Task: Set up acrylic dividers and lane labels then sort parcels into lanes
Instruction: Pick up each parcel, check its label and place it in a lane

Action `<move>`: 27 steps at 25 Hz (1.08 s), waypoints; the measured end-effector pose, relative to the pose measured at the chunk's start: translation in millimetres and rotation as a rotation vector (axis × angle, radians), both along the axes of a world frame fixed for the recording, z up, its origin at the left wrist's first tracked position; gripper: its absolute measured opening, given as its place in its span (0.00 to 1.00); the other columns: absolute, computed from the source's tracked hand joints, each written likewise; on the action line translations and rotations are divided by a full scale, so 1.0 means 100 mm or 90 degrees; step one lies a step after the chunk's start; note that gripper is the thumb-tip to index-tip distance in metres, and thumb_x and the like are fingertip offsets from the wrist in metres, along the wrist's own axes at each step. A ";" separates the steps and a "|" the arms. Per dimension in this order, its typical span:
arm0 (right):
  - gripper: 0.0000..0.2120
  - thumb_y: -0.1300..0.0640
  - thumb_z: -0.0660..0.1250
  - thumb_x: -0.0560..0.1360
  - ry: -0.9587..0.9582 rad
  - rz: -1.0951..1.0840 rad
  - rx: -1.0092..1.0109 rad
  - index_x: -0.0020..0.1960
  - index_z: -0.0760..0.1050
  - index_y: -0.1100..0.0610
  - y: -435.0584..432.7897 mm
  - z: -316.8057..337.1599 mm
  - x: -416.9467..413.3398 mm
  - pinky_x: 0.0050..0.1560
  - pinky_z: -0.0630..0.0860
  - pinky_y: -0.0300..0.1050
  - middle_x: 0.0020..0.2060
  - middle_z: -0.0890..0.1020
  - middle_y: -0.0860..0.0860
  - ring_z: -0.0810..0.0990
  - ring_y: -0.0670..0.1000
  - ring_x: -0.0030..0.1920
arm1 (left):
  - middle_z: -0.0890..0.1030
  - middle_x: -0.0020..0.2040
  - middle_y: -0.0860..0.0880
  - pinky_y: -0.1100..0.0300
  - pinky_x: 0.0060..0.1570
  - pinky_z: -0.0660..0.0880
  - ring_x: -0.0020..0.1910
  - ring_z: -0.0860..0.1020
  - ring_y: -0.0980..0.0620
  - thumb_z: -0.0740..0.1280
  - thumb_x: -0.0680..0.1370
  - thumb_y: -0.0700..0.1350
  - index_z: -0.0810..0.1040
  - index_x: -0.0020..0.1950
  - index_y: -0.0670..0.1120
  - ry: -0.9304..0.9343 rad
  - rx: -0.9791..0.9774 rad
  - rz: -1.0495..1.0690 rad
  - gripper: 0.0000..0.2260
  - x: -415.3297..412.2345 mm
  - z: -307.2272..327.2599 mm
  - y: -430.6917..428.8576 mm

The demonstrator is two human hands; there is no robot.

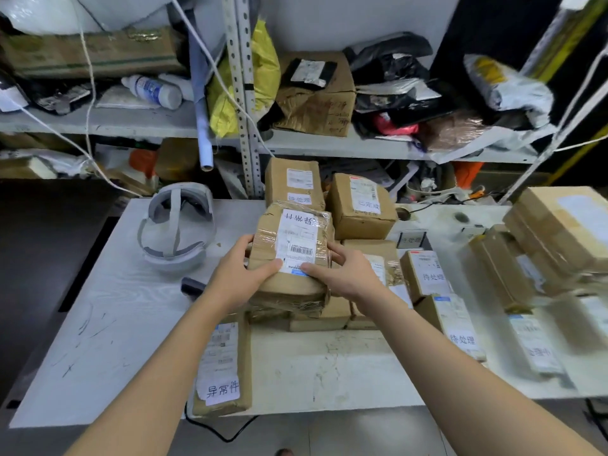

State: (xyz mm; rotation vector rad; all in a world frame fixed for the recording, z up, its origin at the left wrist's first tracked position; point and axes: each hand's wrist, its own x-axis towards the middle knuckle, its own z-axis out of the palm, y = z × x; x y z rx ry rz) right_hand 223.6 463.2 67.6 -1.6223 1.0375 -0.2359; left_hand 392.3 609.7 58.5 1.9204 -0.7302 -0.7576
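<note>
A brown taped parcel (292, 245) with a white shipping label is held above the middle of the white table (115, 324). My left hand (243, 274) grips its left side and my right hand (339, 271) grips its right side, thumbs on top. It sits over a low stack of brown parcels (329, 314). Another labelled parcel (223, 366) lies at the table's front edge under my left forearm. Two parcels (358, 205) stand at the back. Labelled parcels (427, 274) lie to the right. A small label stand (411, 240) sits behind them.
A white headset (177, 228) rests on the table's back left, with a small dark object (192, 286) near it. A tall stack of boxes (559, 232) fills the right side. Cluttered shelves (296, 143) stand behind the table. A black cable (217, 429) hangs off the front edge.
</note>
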 end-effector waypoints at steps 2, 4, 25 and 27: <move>0.34 0.48 0.81 0.68 -0.012 -0.018 -0.005 0.71 0.76 0.45 -0.10 0.09 -0.25 0.55 0.83 0.50 0.49 0.81 0.34 0.83 0.40 0.53 | 0.79 0.55 0.61 0.57 0.46 0.79 0.52 0.81 0.56 0.76 0.74 0.56 0.72 0.66 0.60 -0.006 -0.016 -0.008 0.23 -0.19 0.07 -0.15; 0.34 0.47 0.81 0.67 -0.018 -0.045 -0.018 0.71 0.75 0.44 -0.23 0.17 -0.55 0.58 0.82 0.52 0.49 0.81 0.34 0.83 0.41 0.55 | 0.80 0.54 0.60 0.58 0.46 0.78 0.51 0.81 0.56 0.76 0.74 0.55 0.73 0.65 0.60 -0.009 -0.036 -0.027 0.22 -0.45 0.15 -0.35; 0.48 0.33 0.79 0.56 -0.093 -0.187 -0.121 0.73 0.74 0.45 -1.93 1.04 -5.00 0.59 0.82 0.49 0.62 0.82 0.43 0.82 0.45 0.58 | 0.80 0.50 0.55 0.54 0.42 0.77 0.48 0.80 0.53 0.77 0.72 0.54 0.74 0.58 0.57 -0.121 -0.115 -0.100 0.18 -4.74 1.27 -2.36; 0.48 0.33 0.80 0.57 -0.102 -0.176 -0.110 0.74 0.72 0.45 -1.99 1.14 -5.19 0.59 0.82 0.49 0.63 0.81 0.44 0.82 0.45 0.59 | 0.80 0.50 0.55 0.55 0.41 0.75 0.48 0.80 0.53 0.77 0.72 0.55 0.75 0.58 0.56 -0.133 -0.114 -0.095 0.19 -4.93 1.36 -2.43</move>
